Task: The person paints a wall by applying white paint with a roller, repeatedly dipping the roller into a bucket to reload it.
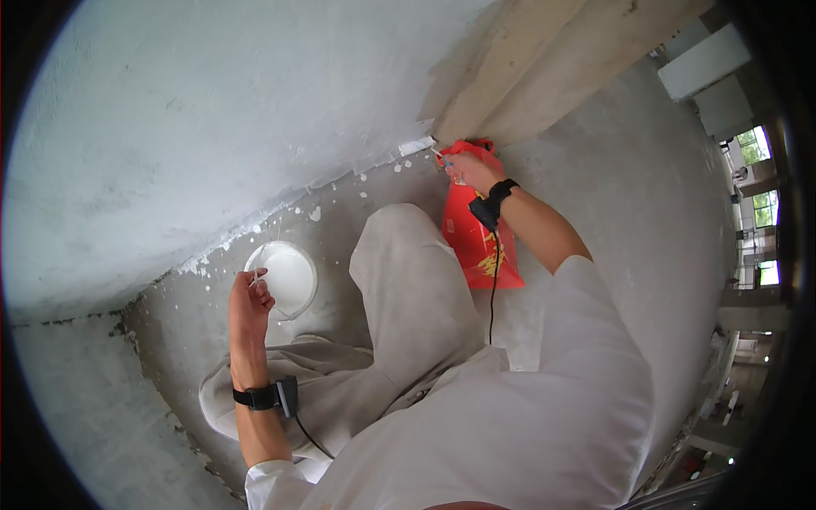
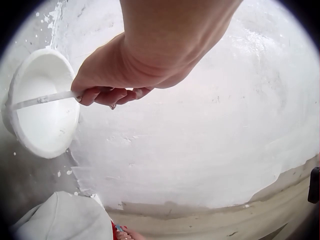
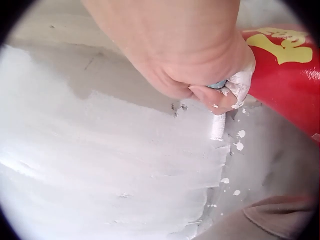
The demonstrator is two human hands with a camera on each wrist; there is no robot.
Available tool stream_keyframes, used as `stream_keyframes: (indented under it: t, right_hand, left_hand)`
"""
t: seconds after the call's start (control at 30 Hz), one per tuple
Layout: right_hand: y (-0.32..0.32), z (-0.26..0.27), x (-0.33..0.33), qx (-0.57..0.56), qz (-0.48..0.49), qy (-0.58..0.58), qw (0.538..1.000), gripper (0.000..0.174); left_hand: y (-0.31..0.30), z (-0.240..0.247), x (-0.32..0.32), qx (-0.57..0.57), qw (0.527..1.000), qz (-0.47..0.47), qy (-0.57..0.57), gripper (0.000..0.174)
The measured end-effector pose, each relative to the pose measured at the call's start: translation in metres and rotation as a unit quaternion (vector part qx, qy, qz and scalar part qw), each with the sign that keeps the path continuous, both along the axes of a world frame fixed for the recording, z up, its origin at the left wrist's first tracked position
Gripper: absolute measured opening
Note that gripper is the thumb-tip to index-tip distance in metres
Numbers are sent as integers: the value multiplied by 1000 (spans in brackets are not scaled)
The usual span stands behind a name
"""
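Note:
My left hand grips the thin handle of a white bucket, which hangs tilted or stands by the wall's foot; which of the two I cannot tell. White stuff shows inside the bucket in the left wrist view. In my right hand is the blue-grey handle of a small white paint roller, whose sleeve lies at the bottom edge of the wall. White paint smears my right fingers.
A red bag with yellow print lies on the grey floor beneath my right forearm. White splashes dot the floor along the wall. A bare brownish strip borders the painted surface. My bent knee rises between both hands.

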State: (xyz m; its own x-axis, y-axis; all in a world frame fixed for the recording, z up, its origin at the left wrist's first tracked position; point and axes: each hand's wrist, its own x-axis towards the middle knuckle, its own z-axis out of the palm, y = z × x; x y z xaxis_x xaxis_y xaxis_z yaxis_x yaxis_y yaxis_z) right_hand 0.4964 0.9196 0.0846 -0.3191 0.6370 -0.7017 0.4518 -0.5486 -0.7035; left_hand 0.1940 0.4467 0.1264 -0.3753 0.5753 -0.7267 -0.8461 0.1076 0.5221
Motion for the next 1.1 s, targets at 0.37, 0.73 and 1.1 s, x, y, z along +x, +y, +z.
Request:
stream_keyframes:
  t: [0.37, 0.73, 1.1]
  right_hand:
    - [7, -12, 2, 9, 2, -22, 1000, 22]
    - [-43, 189, 16, 6, 18, 80, 997, 24]
    - [-115, 249, 22, 45, 61, 5, 997, 30]
  left_hand:
    - [-1, 4, 1, 9, 1000, 4, -10, 20]
    - [2, 4, 2, 21, 1000, -12, 6, 20]
    - [6, 8, 2, 55, 998, -7, 5, 22]
